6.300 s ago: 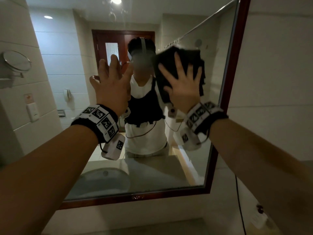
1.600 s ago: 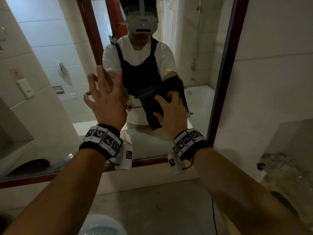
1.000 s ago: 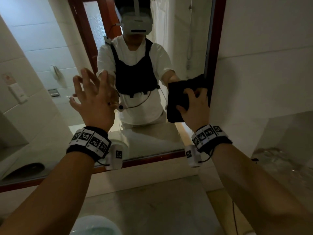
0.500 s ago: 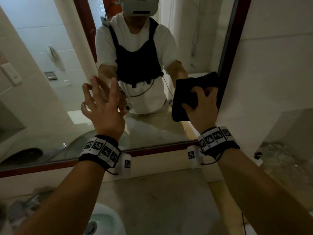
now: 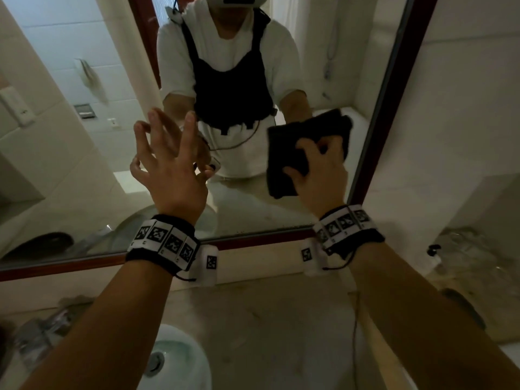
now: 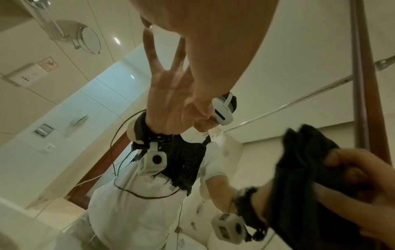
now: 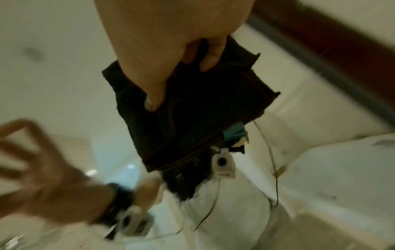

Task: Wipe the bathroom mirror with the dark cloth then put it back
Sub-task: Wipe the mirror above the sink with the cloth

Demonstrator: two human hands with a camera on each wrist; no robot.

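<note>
R hand (image 5: 320, 170) grasping dark cloth (image 5: 292, 144) nr mirror (image 5: 84, 164) R frame edge | L hand (image 5: 168, 164) fingers spread, released, mid-glass

The mirror (image 5: 84, 153) hangs above the back edge of the counter (image 5: 267, 327), with the sink (image 5: 180, 364) at the counter's front edge left of centre, the left hand (image 5: 171, 167) before the mirror's middle and the right hand (image 5: 320, 170) holding the cloth (image 5: 284, 153) near the mirror's right edge.
</note>
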